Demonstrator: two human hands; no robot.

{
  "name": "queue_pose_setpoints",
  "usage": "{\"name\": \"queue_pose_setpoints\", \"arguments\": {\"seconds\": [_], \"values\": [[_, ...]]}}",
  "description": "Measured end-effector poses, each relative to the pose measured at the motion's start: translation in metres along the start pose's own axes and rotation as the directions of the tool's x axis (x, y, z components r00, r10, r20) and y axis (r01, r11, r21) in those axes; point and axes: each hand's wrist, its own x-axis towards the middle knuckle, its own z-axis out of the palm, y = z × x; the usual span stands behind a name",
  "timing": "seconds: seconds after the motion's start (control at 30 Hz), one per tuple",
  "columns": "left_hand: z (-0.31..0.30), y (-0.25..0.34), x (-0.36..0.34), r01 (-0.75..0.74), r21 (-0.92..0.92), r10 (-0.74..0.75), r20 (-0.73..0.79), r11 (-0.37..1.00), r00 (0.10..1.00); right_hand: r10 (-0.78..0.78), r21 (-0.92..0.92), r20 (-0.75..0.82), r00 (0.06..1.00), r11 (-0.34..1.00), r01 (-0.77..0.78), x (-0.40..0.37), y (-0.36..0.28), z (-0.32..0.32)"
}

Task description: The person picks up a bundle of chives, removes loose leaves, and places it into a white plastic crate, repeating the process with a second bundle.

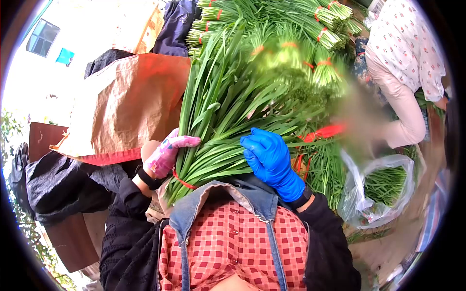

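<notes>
A large bundle of long green leafy stalks [213,116] lies across my lap, with a red band [184,181] around its lower end. My left hand [170,153], in a pink patterned glove, is wrapped round the bundle's left side just above the band, its thumb lying over the leaves. On the bundle's right side is my right hand [267,160], in a blue glove, with its fingers curled against the leaf blades. Some thin leaves pass by its fingers; whether it grips them is partly hidden.
Banded green bundles [325,72] are piled ahead. A brown sack [131,102] stands at the left. Loose greens [325,169] and red ties [325,132] lie right, beside a clear plastic bag [378,189] holding greens. Another person [403,53] bends at the upper right.
</notes>
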Motion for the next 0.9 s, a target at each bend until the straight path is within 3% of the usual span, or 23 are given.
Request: {"name": "queue_pose_setpoints", "arguments": {"seconds": [0.13,0.23,0.33,0.4,0.47,0.5,0.67,0.73,0.77,0.8,0.83,0.9], "values": [[0.007,0.006,-0.002,-0.011,0.028,0.010,0.041,1.000,0.999,0.066,0.089,0.008,0.998,0.994,-0.066,0.003,0.005,-0.003],[-0.004,-0.001,0.002,-0.016,0.027,0.015,0.043,1.000,0.999,0.118,0.276,0.030,0.993,0.953,-0.122,0.011,0.009,-0.008],[-0.006,-0.002,0.002,-0.041,0.047,0.040,0.021,0.998,0.999,0.080,0.278,0.045,0.996,0.956,-0.090,0.020,0.007,-0.011],[0.006,0.009,-0.008,-0.055,0.140,0.050,0.041,0.989,0.998,0.057,0.185,-0.015,0.998,0.981,-0.053,0.031,-0.007,-0.013],[0.006,0.006,-0.006,-0.043,0.063,0.039,0.064,0.997,0.997,0.191,0.329,0.090,0.977,0.921,-0.210,0.045,-0.017,-0.016],[0.006,0.005,-0.005,-0.043,0.047,0.039,0.078,0.998,0.996,0.170,0.239,0.125,0.977,0.951,-0.196,0.054,-0.019,-0.017],[0.012,0.001,-0.012,-0.101,0.048,0.099,0.029,0.994,0.995,0.254,0.148,0.150,0.956,0.950,-0.275,0.072,-0.024,0.003],[0.014,0.005,-0.018,-0.117,0.084,0.119,-0.022,0.990,0.993,0.147,-0.036,0.141,0.979,0.989,-0.143,0.077,-0.028,0.011],[0.013,0.007,-0.019,-0.173,0.078,0.174,-0.001,0.982,0.985,0.248,0.138,0.165,0.955,0.953,-0.271,0.079,-0.030,0.016],[0.011,0.008,-0.020,-0.230,0.073,0.229,0.019,0.971,0.973,0.242,0.140,0.165,0.956,0.954,-0.266,0.076,-0.028,0.019],[0.008,0.011,-0.018,-0.096,-0.037,0.096,0.010,0.995,0.995,0.279,0.149,0.133,0.951,0.943,-0.298,0.071,-0.023,0.024],[0.002,0.010,-0.018,-0.086,-0.060,0.087,0.019,0.994,0.996,0.347,0.259,0.083,0.934,0.898,-0.356,0.064,-0.017,0.027]]}}
